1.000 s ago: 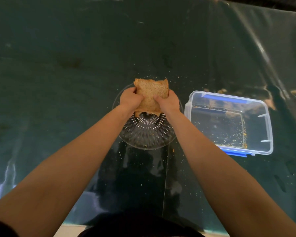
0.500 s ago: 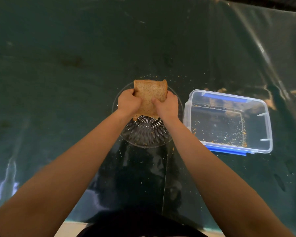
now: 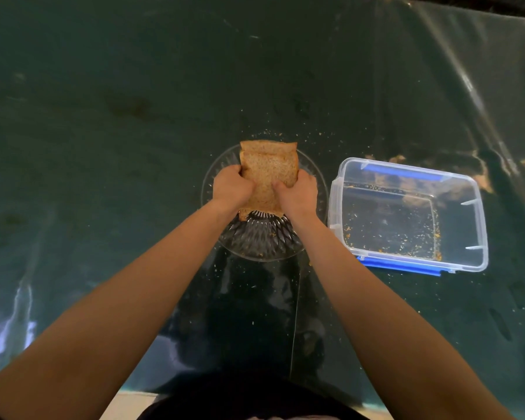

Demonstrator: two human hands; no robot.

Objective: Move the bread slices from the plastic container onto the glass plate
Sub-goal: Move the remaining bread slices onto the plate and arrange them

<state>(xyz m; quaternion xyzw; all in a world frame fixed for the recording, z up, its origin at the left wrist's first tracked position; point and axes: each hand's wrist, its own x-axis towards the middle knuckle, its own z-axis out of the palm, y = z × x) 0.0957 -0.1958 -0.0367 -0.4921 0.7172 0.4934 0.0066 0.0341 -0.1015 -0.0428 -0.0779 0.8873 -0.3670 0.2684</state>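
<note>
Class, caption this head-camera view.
Both hands hold bread slices over a glass plate; crumb-strewn plastic container beside it.

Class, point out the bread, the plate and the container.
bread (image 3: 265, 171), head view, top slice's face
plate (image 3: 264, 244), head view, bare ribbed near part
container (image 3: 479, 225), head view, right wall

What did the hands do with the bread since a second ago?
Both hands, the left hand and the right hand, brought the bread slices down toward the glass plate, and a second slice now peeks out behind the top one. Each hand's grip on the bread is unchanged. The plastic container stayed beside the plate, holding only crumbs.
</note>
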